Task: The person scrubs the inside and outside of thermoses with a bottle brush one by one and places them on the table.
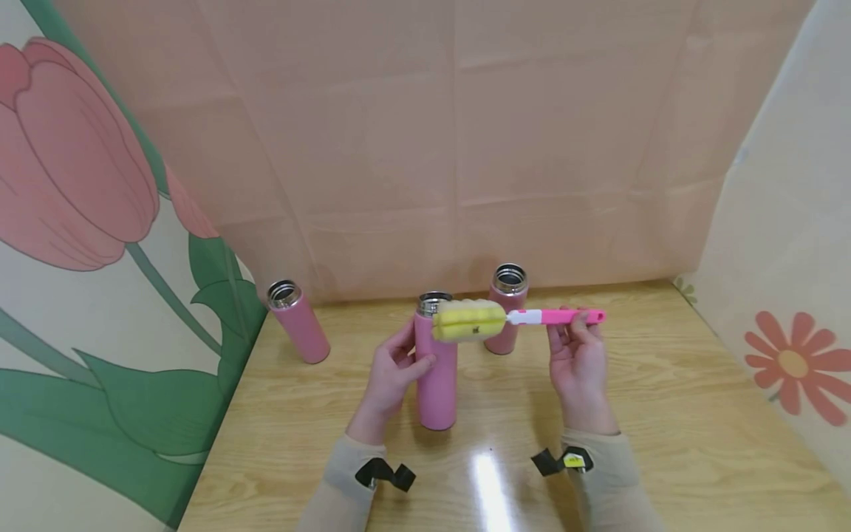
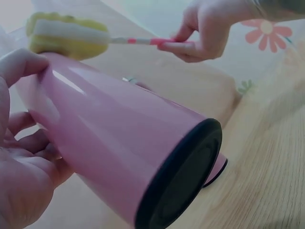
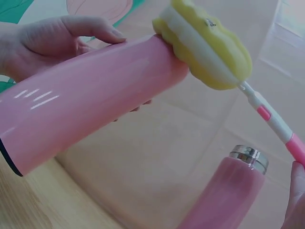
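Observation:
My left hand (image 1: 394, 369) grips a pink thermos bottle (image 1: 436, 384) near its upper half, fingers and thumb round its side. The bottle has a steel neck with no lid, and its dark base shows in the left wrist view. A sponge bottle brush (image 1: 470, 322) with a yellow and white head lies level across the front of the bottle's top. My right hand (image 1: 580, 362) pinches the brush by its pink handle (image 1: 565, 316). In the right wrist view the sponge head (image 3: 209, 47) hides the bottle's mouth; whether they touch I cannot tell.
A second lidless pink bottle (image 1: 507, 303) stands behind the brush, right of the held one. Another pink bottle (image 1: 302, 325) stands at the table's back left. Behind the wooden table (image 1: 319, 414) hangs a pinkish cloth (image 1: 399, 148); flower-printed walls flank both sides.

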The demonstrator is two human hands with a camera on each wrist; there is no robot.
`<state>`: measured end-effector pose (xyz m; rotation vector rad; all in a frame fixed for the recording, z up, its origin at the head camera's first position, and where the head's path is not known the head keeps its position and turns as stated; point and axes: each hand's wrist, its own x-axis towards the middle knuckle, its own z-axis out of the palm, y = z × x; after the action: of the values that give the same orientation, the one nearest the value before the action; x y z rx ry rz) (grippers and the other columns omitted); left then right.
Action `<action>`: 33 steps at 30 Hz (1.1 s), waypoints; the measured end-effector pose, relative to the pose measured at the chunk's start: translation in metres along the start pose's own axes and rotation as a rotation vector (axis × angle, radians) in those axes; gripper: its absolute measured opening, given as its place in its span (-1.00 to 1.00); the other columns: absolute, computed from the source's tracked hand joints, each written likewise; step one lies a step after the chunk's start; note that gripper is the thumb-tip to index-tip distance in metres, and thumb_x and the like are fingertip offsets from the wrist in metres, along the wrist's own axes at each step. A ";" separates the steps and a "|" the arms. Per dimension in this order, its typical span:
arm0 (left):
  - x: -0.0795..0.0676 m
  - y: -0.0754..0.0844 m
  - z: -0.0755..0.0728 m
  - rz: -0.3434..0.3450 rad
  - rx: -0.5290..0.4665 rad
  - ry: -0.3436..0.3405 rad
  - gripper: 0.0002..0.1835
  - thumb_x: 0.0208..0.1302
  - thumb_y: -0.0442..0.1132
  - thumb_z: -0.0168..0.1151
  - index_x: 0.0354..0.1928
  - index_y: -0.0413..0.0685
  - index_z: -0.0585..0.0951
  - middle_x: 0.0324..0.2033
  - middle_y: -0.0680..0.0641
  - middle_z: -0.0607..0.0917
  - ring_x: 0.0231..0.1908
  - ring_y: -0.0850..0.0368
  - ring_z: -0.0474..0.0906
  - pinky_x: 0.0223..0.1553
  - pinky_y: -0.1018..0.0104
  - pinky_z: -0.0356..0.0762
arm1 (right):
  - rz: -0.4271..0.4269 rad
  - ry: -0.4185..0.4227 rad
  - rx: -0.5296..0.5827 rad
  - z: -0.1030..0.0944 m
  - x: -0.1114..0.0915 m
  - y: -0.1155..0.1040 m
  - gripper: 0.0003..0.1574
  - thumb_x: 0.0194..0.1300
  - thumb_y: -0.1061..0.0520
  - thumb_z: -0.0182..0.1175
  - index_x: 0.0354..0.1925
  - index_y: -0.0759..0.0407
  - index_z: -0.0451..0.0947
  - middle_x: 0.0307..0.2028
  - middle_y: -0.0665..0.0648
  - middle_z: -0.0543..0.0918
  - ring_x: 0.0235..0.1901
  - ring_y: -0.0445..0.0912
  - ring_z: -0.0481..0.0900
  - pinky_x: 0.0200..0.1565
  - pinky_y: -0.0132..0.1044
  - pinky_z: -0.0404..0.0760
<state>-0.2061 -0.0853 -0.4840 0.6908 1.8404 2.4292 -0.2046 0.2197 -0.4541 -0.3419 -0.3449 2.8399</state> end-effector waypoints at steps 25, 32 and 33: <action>0.001 -0.005 0.000 -0.004 -0.125 0.036 -0.27 0.40 -0.31 0.43 0.53 -0.34 0.39 0.18 -0.12 0.71 0.15 0.03 0.62 0.23 0.18 0.61 | 0.060 -0.213 -0.324 -0.010 0.006 -0.010 -0.94 0.63 0.22 0.15 0.00 0.17 0.49 -0.19 0.15 0.73 -0.17 -0.05 0.75 0.02 -0.25 0.78; 0.002 -0.006 0.002 -0.009 -0.156 0.080 -0.29 0.40 -0.43 0.26 0.54 -0.44 0.31 0.17 -0.13 0.70 0.14 0.04 0.63 0.23 0.16 0.63 | 0.047 -0.304 -0.577 -0.013 0.010 -0.012 -0.93 0.66 0.19 0.11 0.02 0.16 0.49 -0.20 0.09 0.76 -0.22 -0.09 0.77 -0.02 -0.26 0.78; 0.002 -0.006 0.002 -0.012 -0.157 0.088 -0.30 0.41 -0.43 0.25 0.54 -0.44 0.30 0.17 -0.14 0.69 0.13 0.04 0.63 0.23 0.16 0.64 | 0.053 -0.316 -0.623 -0.013 0.010 -0.012 -0.94 0.66 0.18 0.11 0.00 0.14 0.51 -0.21 0.08 0.77 -0.23 -0.10 0.76 -0.03 -0.26 0.79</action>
<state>-0.2088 -0.0807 -0.4880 0.5690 1.6520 2.6005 -0.2079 0.2365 -0.4651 -0.0063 -1.3059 2.7636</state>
